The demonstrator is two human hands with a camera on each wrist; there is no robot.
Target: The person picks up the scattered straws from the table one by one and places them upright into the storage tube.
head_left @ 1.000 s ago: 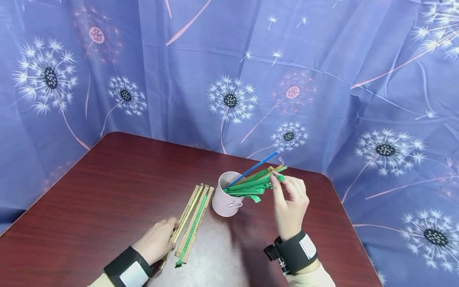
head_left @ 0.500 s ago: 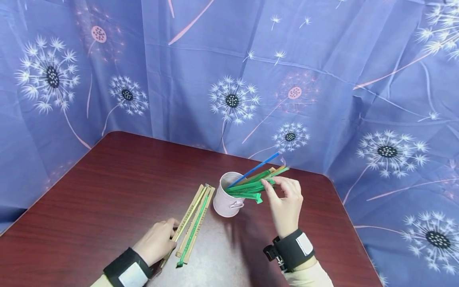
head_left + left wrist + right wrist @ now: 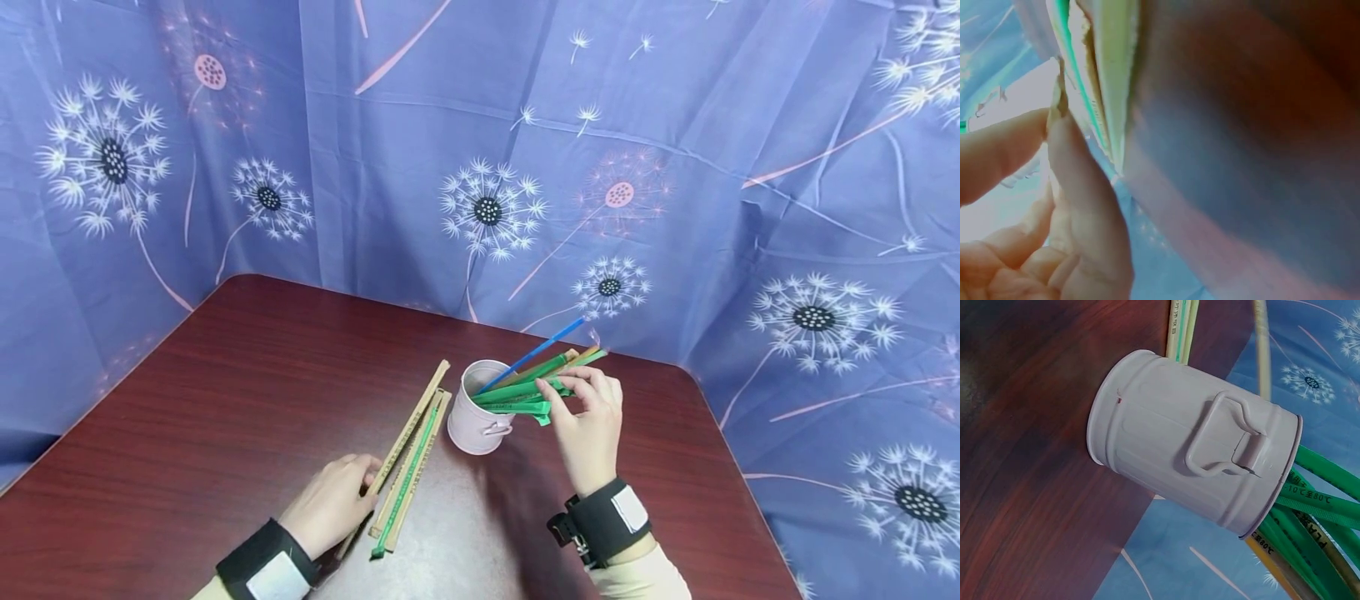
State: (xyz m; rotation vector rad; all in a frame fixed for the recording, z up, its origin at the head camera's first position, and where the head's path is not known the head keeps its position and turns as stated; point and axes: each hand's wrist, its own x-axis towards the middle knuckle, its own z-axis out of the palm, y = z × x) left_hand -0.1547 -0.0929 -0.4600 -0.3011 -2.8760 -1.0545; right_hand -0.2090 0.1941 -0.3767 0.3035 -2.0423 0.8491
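My left hand (image 3: pixel 333 504) pinches a straw in a brown paper wrapper (image 3: pixel 420 410) between thumb and finger, its far end raised and angled toward the bucket. Beside it on the table lie a green-wrapped straw (image 3: pixel 405 483) and other paper-wrapped straws (image 3: pixel 424 468). A small pale pink metal bucket (image 3: pixel 472 429) with a side handle stands upright, holding several green-wrapped straws (image 3: pixel 517 388) and a blue straw (image 3: pixel 540 350) that lean out to the right. At the bucket's right, my right hand (image 3: pixel 588 425) pinches the outer ends of the green-wrapped straws.
A dark red wooden table (image 3: pixel 315 350) lies under everything. Blue curtains (image 3: pixel 390 208) with dandelion prints hang close behind it and on both sides. Both wrists wear black straps (image 3: pixel 611 521).
My left hand has lifted the paper-wrapped straw away from the others, its tip rising toward the bucket's rim. The right hand has shifted left along the green straws, drawing them closer together.
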